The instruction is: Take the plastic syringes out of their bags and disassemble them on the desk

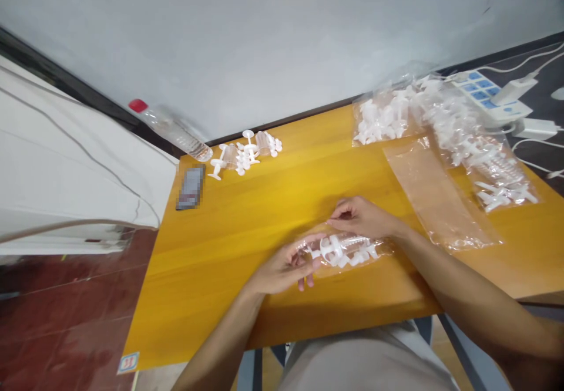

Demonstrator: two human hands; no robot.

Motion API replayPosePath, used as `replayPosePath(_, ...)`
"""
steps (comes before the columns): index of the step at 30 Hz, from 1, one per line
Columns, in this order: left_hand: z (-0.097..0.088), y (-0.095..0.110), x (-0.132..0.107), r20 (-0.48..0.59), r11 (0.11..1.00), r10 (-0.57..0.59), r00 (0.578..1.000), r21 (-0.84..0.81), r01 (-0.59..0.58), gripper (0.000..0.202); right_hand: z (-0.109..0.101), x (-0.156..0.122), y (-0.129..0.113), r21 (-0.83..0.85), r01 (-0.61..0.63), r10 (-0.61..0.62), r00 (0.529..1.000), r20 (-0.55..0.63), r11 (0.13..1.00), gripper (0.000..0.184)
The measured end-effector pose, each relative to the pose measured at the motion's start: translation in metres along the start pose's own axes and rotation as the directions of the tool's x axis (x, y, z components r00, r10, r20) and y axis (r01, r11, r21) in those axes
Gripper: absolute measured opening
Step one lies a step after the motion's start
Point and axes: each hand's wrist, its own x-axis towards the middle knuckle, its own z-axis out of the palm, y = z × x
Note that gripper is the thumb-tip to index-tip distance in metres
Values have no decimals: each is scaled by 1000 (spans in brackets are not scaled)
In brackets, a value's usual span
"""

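Observation:
A clear plastic bag (pixel 362 249) with white plastic parts and see-through cylinders inside lies across the near middle of the table. My left hand (pixel 286 266) grips its left end, thumb in front and fingers behind. At the bag's upper edge my right hand (pixel 359 216) is closed, its fingertips pinching the film. The parts resemble syringe pieces, with round white ends, but their exact kind is hard to make out. Similar loose white parts (pixel 247 150) with clear cylinders lie in a small group near the table's back left.
Filled clear bags (pixel 467 138) line the back right, beside a flat plastic bag (pixel 440 191). A power strip (pixel 489 94) with plugs and cables sits behind them. A phone (pixel 191 187) and a red-capped bottle (pixel 176 132) are at the left of the yellow table (pixel 211 297), against a wall.

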Motion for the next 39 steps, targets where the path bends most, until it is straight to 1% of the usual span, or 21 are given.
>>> replayPosePath(3,4,4,1,-21,1000,12,1000,-19,-13,51,2,0,2,39,-32,32,999,-5,999,41)
replayPosePath(5,5,7,1,-19,1000,4,1000,-7,-4,49,2,-1,3,54,-38,39,999,-18,998,39)
replayPosePath(6,6,8,1,-22,1000,2,1000,-3,-2,51,2,-1,3,58,-37,38,999,-20,998,38)
replayPosePath(9,7,9,0,-62,1000,2,998,-26,-4,67,2,-2,2,62,-32,33,999,-21,998,36)
replayPosePath(11,9,9,1,-94,999,-11,996,-33,8,70,2,-2,2,71,-38,39,999,-19,997,35)
replayPosePath(15,11,7,3,-122,999,-51,991,-8,50,56,2,-2,0,91,-64,66,998,-24,994,35)
replayPosePath(18,11,10,0,-181,999,-34,983,-20,31,47,3,-2,-2,164,-70,74,997,-21,984,36)
replayPosePath(20,9,15,-5,-196,999,0,981,-37,-7,45,3,-2,-2,242,-73,82,996,-30,968,37)
replayPosePath(23,6,26,-14,-167,999,18,986,-31,-24,48,5,-2,-1,323,-52,84,993,-87,945,39)
replayPosePath(27,3,43,-23,-117,996,-70,991,42,75,52,10,-1,2,357,1,57,987,-152,934,39)
replayPosePath(29,2,52,-26,-131,991,-79,988,98,92,54,12,-1,2,366,17,47,985,-166,930,40)
replayPosePath(31,1,64,-30,-188,985,-45,981,155,75,53,15,-1,1,374,31,42,982,-184,927,40)
replayPosePath(33,1,79,-35,-279,975,9,960,215,54,46,17,0,-1,395,60,32,974,-223,917,41)
replayPosePath(34,1,88,-37,-330,968,41,943,246,44,41,18,1,-1,411,84,24,968,-250,908,40)
replayPosePath(37,5,118,-43,-467,934,182,865,357,-3,29,19,4,0,477,161,4,945,-326,864,41)
replayPosePath(39,11,140,-48,-514,895,302,803,443,-53,24,19,7,2,523,174,17,940,-340,835,43)
